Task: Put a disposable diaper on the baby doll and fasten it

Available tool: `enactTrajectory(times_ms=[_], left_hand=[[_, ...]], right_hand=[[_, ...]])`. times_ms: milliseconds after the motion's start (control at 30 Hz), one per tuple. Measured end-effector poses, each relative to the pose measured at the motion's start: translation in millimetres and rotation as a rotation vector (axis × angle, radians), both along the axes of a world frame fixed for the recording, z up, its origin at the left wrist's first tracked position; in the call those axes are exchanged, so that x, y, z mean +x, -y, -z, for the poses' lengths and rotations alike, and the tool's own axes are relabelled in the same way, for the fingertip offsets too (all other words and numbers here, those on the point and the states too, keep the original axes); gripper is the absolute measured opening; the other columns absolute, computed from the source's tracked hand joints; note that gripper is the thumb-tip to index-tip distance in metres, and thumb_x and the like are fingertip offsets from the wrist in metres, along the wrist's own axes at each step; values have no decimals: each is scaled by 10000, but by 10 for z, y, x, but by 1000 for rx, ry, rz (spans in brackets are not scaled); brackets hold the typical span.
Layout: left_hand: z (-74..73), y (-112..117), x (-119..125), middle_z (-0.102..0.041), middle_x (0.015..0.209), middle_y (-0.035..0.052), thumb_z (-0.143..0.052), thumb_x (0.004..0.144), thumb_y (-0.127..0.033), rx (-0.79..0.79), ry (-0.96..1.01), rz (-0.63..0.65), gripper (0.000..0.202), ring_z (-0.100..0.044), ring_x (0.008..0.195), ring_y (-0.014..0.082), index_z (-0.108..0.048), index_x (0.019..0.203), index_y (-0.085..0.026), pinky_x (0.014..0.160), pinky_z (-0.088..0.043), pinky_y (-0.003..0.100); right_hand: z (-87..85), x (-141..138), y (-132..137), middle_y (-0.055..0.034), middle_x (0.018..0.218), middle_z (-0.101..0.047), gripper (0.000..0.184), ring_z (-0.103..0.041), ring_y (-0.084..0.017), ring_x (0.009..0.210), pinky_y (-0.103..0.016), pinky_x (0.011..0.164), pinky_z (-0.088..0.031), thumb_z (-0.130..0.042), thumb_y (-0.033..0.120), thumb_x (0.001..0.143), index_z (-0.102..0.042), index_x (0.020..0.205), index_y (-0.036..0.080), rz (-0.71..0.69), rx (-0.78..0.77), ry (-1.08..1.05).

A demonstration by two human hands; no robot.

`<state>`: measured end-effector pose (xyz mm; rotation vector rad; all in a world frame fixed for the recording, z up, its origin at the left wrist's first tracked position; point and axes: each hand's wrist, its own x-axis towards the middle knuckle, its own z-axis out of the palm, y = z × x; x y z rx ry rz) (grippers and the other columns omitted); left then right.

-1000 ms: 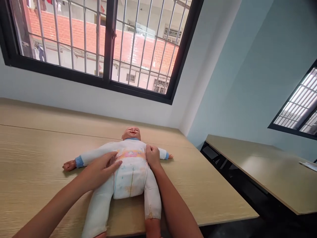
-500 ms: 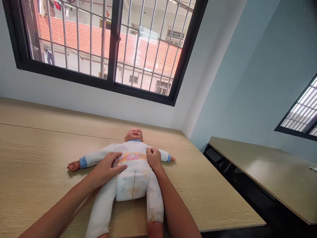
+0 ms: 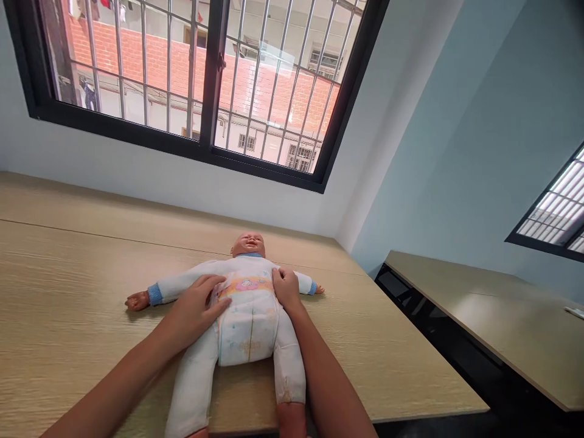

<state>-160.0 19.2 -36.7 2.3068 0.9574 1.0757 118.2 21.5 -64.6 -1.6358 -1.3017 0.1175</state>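
A baby doll [image 3: 180, 283] in a white suit with blue cuffs lies on its back on the wooden table, head towards the window. Around its waist and hips is a white diaper [image 3: 249, 328] with an orange and pink printed band. My left hand [image 3: 201, 304] grips the diaper's left side at the waist, thumb across the front, fingers round the side. On the opposite side my right hand [image 3: 286, 288] is closed on the diaper's waist edge; its fingertips are partly hidden. The doll's legs stretch towards me between my forearms.
The doll's table [image 3: 82, 261] stands against the wall below a barred window [image 3: 210, 91]. To the right, past a dark gap, is a second table [image 3: 479, 304] with a small white object [image 3: 573, 312] at its far edge.
The doll's lower body and the diaper have shifted slightly to the right in view. Both hands keep their places at the diaper's sides. The camera view has moved a little.
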Motion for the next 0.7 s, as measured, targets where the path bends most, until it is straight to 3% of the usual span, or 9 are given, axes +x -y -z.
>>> enactTrajectory(times_ms=[167, 267, 367, 467, 567, 700], left_hand=[[-25, 358, -160, -655, 1403, 72, -543, 986, -589, -72, -20, 55, 434, -585, 1323, 304, -691, 1234, -264, 1132, -447, 413], [-13, 650, -174, -743, 1164, 86, -583, 905, -677, -121, -78, -42, 519, -692, 1077, 322, -690, 1195, -259, 912, -553, 413], [31, 852, -159, -751, 924, 73, -530, 863, -709, -224, -103, -130, 565, -722, 831, 311, -648, 1184, -259, 723, -568, 412], [26, 893, -137, -767, 1013, 102, -509, 837, -691, -344, -60, -126, 615, -753, 899, 328, -560, 1260, -248, 819, -599, 449], [-85, 849, -97, -774, 1032, 134, -523, 771, -718, -476, -16, -87, 782, -751, 995, 364, -473, 1357, -203, 938, -588, 509], [-222, 813, -42, -759, 1103, 150, -600, 677, -752, -611, 107, -48, 976, -727, 1118, 379, -408, 1442, -178, 1016, -576, 523]], right_hand=[[27, 31, 4, 44, 552, -406, 407, -365, -137, 595, -279, 580, -245, -477, 460, 891, -366, 578, 225, -19, -6, -5], [-100, 35, 49, 46, 542, -398, 394, -367, -131, 594, -277, 582, -249, -527, 424, 864, -379, 561, 221, -4, -13, -35], [-362, -6, 271, 35, 542, -462, 350, -424, -129, 559, -263, 557, -293, -509, 396, 881, -417, 593, 220, 13, -35, -102], [-613, -143, 718, 2, 546, -582, 307, -511, -139, 469, -256, 500, -362, -500, 390, 905, -486, 654, 213, -64, -167, -199], [-728, -352, 1182, -45, 691, -694, 239, -619, -164, 545, -260, 533, -434, -571, 372, 916, -541, 750, 202, -148, -364, -336], [-744, -580, 1448, -51, 771, -703, 115, -648, -193, 652, -270, 579, -392, -587, 311, 933, -610, 886, 209, -89, -372, -175]])
